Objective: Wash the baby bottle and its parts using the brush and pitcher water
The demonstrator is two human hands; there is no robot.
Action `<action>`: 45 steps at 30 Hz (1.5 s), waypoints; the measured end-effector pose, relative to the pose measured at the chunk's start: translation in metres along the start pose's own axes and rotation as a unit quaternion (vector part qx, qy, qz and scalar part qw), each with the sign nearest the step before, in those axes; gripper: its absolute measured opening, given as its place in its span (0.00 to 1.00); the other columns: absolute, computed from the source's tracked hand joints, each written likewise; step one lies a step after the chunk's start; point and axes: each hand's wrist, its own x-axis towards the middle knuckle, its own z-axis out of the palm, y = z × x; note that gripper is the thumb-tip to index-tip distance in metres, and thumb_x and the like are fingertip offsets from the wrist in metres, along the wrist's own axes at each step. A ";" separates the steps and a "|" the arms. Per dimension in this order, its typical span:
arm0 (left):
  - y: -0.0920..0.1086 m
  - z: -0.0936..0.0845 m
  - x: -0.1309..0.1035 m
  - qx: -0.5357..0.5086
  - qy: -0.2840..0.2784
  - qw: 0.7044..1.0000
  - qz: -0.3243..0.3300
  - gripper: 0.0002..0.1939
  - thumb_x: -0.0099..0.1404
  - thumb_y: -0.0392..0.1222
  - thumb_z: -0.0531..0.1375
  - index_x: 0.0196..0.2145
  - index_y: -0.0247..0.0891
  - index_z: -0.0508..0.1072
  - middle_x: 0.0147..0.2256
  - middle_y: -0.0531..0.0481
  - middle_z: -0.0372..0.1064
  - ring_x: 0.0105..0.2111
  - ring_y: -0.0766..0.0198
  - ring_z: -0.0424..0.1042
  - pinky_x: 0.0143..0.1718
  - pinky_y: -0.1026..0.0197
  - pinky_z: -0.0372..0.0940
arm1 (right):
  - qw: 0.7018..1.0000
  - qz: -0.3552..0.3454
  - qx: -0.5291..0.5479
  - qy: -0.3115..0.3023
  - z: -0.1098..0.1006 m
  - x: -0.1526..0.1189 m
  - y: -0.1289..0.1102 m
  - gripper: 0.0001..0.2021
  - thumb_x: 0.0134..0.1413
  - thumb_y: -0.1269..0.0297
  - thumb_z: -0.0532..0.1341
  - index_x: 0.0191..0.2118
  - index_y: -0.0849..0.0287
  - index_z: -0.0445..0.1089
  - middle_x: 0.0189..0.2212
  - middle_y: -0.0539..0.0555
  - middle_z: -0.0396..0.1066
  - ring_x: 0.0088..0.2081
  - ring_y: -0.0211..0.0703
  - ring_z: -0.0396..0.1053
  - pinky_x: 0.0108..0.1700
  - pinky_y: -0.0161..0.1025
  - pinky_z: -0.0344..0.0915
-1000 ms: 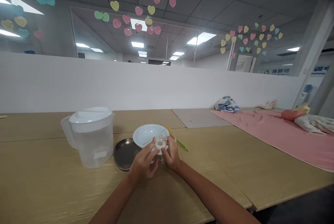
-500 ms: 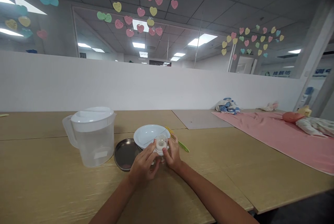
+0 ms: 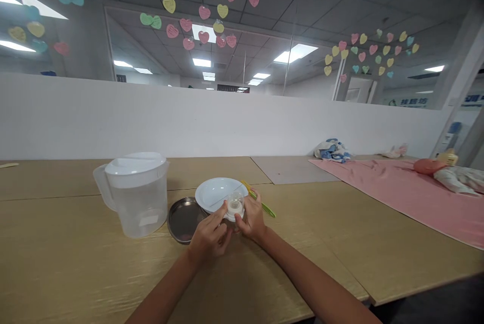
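Observation:
Between my hands, just in front of the white bowl [image 3: 206, 194], is a baby bottle top [image 3: 235, 205], a clear dome set in a white ring. My left hand [image 3: 210, 236] is closed on its left side, thumb and fingers pinching the ring. From the right, my right hand [image 3: 252, 217] grips the same piece, with the thumb at the front of the ring. My fingers hide its underside. A round dark metal tray [image 3: 184, 220] lies to the left of my left hand. Behind my right hand a thin yellow-and-green tool [image 3: 267, 209] is partly covered.
On the left stands a translucent lidded pitcher [image 3: 141, 203]. A pink cloth [image 3: 381, 183] spreads over the right side, with a doll's head [image 3: 427, 165] and pale fabric on it. A blue-and-white cloth [image 3: 333, 150] lies crumpled by the low white wall [image 3: 227, 127].
Both hands still hold the bottle top, with small finger shifts around the ring. The view has moved slightly, so things on the table sit a little higher and further right.

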 end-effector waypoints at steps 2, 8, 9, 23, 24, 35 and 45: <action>-0.001 0.002 -0.003 0.004 0.002 1.000 -0.006 0.10 0.57 0.31 0.55 0.19 0.37 0.62 0.55 0.32 0.57 0.40 0.58 0.73 0.37 0.58 0.70 | 1.000 -0.004 -0.006 0.004 0.000 0.001 -0.001 0.10 0.50 0.55 0.50 0.29 0.57 0.57 0.23 0.49 0.60 0.27 0.42 0.60 0.50 0.53 0.52; 0.000 0.003 -0.006 0.014 0.009 1.000 -0.016 0.14 0.58 0.32 0.55 0.16 0.37 0.60 0.53 0.33 0.61 0.28 0.66 0.73 0.27 0.63 0.68 | 1.000 -0.011 -0.020 0.010 -0.001 0.005 -0.003 0.11 0.49 0.54 0.50 0.28 0.57 0.58 0.23 0.50 0.60 0.27 0.42 0.60 0.49 0.53 0.53; 0.000 0.002 -0.006 0.012 0.011 1.000 -0.015 0.14 0.58 0.32 0.55 0.16 0.37 0.60 0.53 0.33 0.61 0.28 0.66 0.73 0.27 0.64 0.68 | 1.000 -0.011 -0.020 0.010 -0.001 0.005 -0.003 0.11 0.49 0.54 0.50 0.29 0.57 0.58 0.23 0.50 0.60 0.27 0.42 0.60 0.48 0.53 0.53; -0.012 -0.006 0.006 0.000 0.005 0.983 -0.183 0.16 0.55 0.48 0.60 0.38 0.36 0.67 0.36 0.45 0.72 0.38 0.58 0.72 0.39 0.56 0.68 | 0.999 -0.018 0.009 -0.037 -0.008 0.008 0.004 0.16 0.51 0.49 0.49 0.29 0.58 0.61 0.23 0.50 0.61 0.28 0.42 0.59 0.47 0.52 0.54; -0.012 -0.006 0.006 0.011 -0.011 0.985 -0.170 0.20 0.55 0.50 0.60 0.42 0.36 0.66 0.38 0.43 0.72 0.40 0.56 0.71 0.42 0.54 0.67 | 0.999 -0.013 0.020 -0.040 -0.009 0.008 0.004 0.18 0.52 0.48 0.48 0.32 0.59 0.63 0.24 0.52 0.62 0.29 0.43 0.60 0.47 0.52 0.54; -0.011 0.009 -0.002 0.026 -0.065 0.991 -0.112 0.34 0.59 0.52 0.57 0.58 0.34 0.53 0.46 0.39 0.68 0.47 0.54 0.67 0.46 0.53 0.66 | 0.987 0.122 0.101 0.010 0.005 0.000 -0.011 0.21 0.58 0.54 0.49 0.53 0.60 0.58 0.45 0.59 0.67 0.45 0.47 0.64 0.47 0.44 0.61; -0.012 0.010 -0.003 0.006 -0.054 0.994 -0.098 0.38 0.59 0.51 0.58 0.61 0.35 0.48 0.49 0.39 0.66 0.48 0.55 0.66 0.46 0.55 0.66 | 0.980 0.152 0.123 0.030 0.005 0.001 -0.012 0.20 0.58 0.54 0.50 0.51 0.60 0.61 0.44 0.57 0.68 0.44 0.45 0.65 0.46 0.42 0.62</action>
